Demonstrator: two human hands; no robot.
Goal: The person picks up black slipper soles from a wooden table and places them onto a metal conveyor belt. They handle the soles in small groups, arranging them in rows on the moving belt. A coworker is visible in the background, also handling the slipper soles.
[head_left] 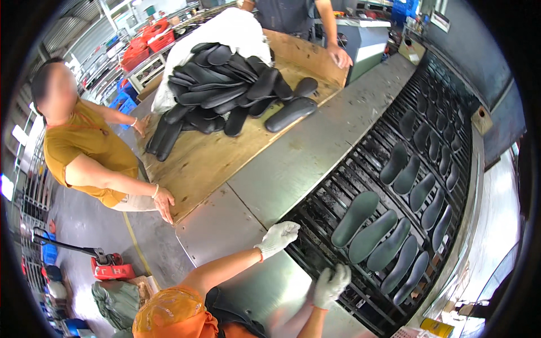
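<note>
Neither my left hand nor my right hand shows in the head view. At the lower edge a co-worker in an orange cap reaches both white-gloved hands over a slatted black conveyor. Their left glove hovers at its near corner with the fingers partly curled. The other glove is lower and farther right, at the conveyor's edge; I cannot make out anything in it. Rows of dark shoe insoles lie on the slats. A big pile of black insoles spills from a white sack onto a wooden tray.
A person in a mustard shirt has both hands on the tray's left edge. Another person's hand rests on its far right corner. A metal table borders the conveyor. A red pallet jack stands on the floor at left.
</note>
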